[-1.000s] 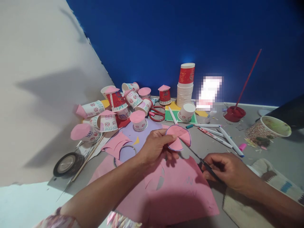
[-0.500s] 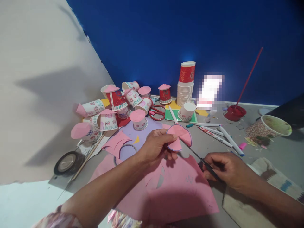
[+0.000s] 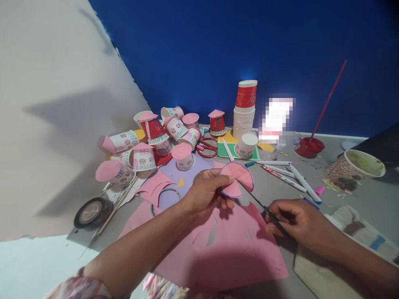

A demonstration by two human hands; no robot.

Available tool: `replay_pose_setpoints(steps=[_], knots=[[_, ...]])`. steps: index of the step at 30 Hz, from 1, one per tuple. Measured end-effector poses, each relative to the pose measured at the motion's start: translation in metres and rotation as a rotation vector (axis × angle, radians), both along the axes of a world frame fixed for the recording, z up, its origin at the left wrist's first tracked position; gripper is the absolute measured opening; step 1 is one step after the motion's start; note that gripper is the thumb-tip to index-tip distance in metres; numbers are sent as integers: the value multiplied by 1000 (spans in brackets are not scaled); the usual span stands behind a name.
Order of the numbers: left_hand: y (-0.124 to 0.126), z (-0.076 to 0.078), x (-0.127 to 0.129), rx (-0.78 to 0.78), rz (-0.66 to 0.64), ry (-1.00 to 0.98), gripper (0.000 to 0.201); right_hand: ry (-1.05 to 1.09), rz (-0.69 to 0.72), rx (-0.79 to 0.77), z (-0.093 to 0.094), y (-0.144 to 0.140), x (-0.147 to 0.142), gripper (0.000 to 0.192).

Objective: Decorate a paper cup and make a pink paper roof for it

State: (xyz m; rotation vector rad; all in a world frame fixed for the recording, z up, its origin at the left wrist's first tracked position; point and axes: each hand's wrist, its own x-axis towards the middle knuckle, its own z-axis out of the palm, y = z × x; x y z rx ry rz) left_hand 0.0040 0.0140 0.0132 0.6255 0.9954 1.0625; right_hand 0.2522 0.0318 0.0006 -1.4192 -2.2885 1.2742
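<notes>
My left hand (image 3: 212,189) pinches a round pink paper disc (image 3: 245,172) with a purple-blue rim line; a wedge-shaped gap runs in from its lower right edge. My right hand (image 3: 293,220) is closed around dark, thin-bladed scissors (image 3: 264,207), their blades pointing up and left into that gap. Fingers hide most of the handles. Below both hands lies a large pink paper sheet (image 3: 243,261) with cut-out holes and pencil marks. Pink paper scraps (image 3: 154,187) and a purple sheet (image 3: 202,164) lie beyond my left forearm.
Decorated paper cups (image 3: 143,158) with pink paper tops crowd the back left. A cup stack (image 3: 243,122) stands by the blue wall. Around are red-handled scissors (image 3: 208,147), markers (image 3: 283,172), black tape (image 3: 92,212), a red pot (image 3: 310,147), a patterned cup (image 3: 352,166) and a cloth (image 3: 321,265).
The view has shifted slightly, so everything sits a little further right. Both hands, the paper disc and the scissors keep nearly the same pose.
</notes>
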Motion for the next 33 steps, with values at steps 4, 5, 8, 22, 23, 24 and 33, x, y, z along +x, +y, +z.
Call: replay_pose_setpoints(steps=[4, 5, 8, 22, 23, 24, 33], knots=[[0, 0, 1, -14, -4, -17, 25, 9, 7, 15, -1, 0, 2, 48], [0, 1, 1, -14, 3, -25, 25, 8, 8, 17, -1, 0, 2, 48], [0, 1, 1, -18, 2, -41, 24, -1, 11, 17, -1, 1, 1, 47], [2, -7, 3, 56, 202, 84, 32, -299, 111, 660, -29, 14, 21, 14], [2, -6, 3, 45, 194, 98, 33, -331, 94, 674, -30, 15, 21, 14], [1, -5, 3, 33, 175, 111, 32, -348, 75, 667, -29, 15, 22, 13], [-5, -12, 10, 93, 38, 18, 37, -291, -43, 305, -18, 25, 15, 22]])
